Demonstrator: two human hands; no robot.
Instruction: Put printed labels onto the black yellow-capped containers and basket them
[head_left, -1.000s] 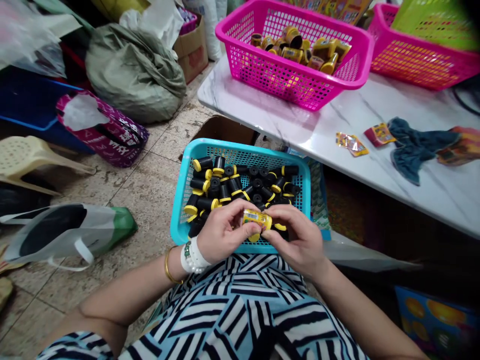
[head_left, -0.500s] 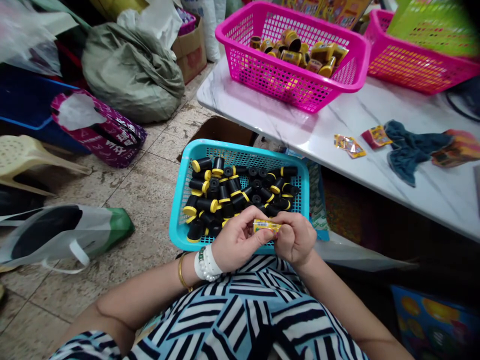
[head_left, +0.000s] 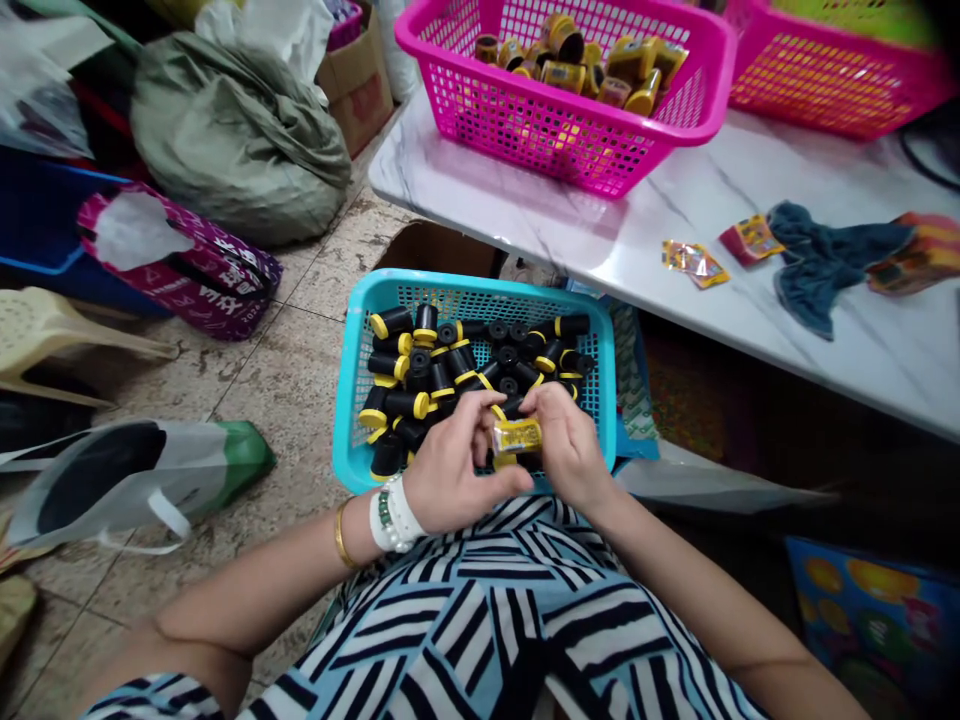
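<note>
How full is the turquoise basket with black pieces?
Partly full. The turquoise basket holds a loose pile of black pieces with yellow caps, well below its rim; bare mesh shows along the far wall.

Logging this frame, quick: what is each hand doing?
Left hand: closed on the yellow-wrapped canister.
Right hand: closed on the same canister.

A small black tube [head_left: 514, 437], wrapped in a yellow label, is held level over the near rim of the teal basket [head_left: 346, 380].
</note>
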